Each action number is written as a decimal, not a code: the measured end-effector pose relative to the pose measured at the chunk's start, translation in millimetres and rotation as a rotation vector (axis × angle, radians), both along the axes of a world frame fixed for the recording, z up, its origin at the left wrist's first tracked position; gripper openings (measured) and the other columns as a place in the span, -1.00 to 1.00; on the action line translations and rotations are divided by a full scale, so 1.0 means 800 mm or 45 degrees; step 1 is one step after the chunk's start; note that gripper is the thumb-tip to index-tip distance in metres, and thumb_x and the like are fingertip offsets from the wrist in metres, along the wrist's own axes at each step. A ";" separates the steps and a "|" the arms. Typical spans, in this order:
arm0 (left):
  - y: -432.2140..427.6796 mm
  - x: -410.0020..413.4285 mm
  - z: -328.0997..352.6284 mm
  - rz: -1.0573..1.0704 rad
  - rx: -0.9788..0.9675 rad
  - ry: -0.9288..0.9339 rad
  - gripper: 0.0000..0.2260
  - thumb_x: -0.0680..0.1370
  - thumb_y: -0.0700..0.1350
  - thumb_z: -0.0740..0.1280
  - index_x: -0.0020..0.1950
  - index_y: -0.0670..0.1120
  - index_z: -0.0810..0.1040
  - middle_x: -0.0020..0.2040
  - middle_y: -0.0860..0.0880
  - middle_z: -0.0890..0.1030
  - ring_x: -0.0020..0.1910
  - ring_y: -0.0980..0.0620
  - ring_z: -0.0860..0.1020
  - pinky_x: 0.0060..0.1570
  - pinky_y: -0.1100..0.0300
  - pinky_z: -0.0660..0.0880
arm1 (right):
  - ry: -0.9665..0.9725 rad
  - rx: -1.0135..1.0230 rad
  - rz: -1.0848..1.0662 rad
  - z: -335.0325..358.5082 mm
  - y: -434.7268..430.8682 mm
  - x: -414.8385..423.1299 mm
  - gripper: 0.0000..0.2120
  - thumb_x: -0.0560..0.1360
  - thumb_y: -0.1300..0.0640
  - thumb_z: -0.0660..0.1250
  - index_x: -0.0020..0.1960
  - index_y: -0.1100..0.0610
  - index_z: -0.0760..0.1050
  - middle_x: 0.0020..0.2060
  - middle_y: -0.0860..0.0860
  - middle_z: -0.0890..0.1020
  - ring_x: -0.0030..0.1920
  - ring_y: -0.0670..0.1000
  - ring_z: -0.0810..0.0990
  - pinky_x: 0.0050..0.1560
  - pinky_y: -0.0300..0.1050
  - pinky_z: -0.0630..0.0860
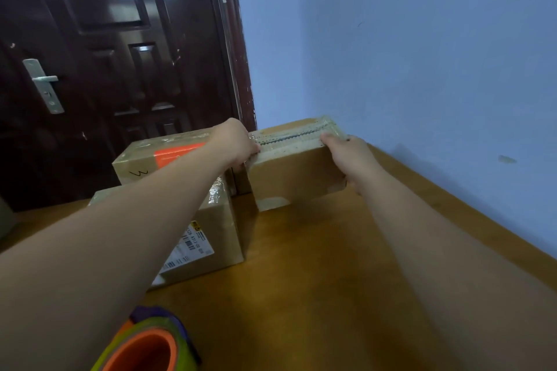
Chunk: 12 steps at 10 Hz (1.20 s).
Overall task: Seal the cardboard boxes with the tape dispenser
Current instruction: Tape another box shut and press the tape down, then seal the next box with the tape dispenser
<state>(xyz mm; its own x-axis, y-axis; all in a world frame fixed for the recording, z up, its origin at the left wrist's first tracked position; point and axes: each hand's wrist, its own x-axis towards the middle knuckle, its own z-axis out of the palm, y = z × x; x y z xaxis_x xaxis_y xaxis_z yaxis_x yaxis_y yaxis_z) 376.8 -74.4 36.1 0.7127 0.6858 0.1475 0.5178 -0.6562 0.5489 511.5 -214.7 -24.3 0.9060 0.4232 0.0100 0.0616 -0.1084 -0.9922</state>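
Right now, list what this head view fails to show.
In the head view:
Orange-and-purple plastic tape dispenser: cut off by the bottom edge.
Labelled brown cardboard box: partly behind left forearm; label print too small.
Some fingers of left hand and right hand: behind the taped brown cardboard box they grip.

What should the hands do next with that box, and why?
Probably draw the cardboard box nearer across the table. The left hand and right hand grip its two ends far off by the wall, while the tape dispenser lies close to the person, untouched.
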 end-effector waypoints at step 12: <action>0.083 -0.266 -0.022 0.220 1.182 0.253 -0.62 0.57 -0.09 0.15 0.39 -0.03 0.41 0.38 -0.05 0.43 0.42 -0.10 0.26 0.32 -0.03 0.23 | -1.353 -0.385 0.590 0.074 0.145 -0.300 -0.67 0.50 0.08 0.24 0.26 0.00 0.47 0.14 0.04 0.58 0.15 0.06 0.51 0.11 -0.01 0.48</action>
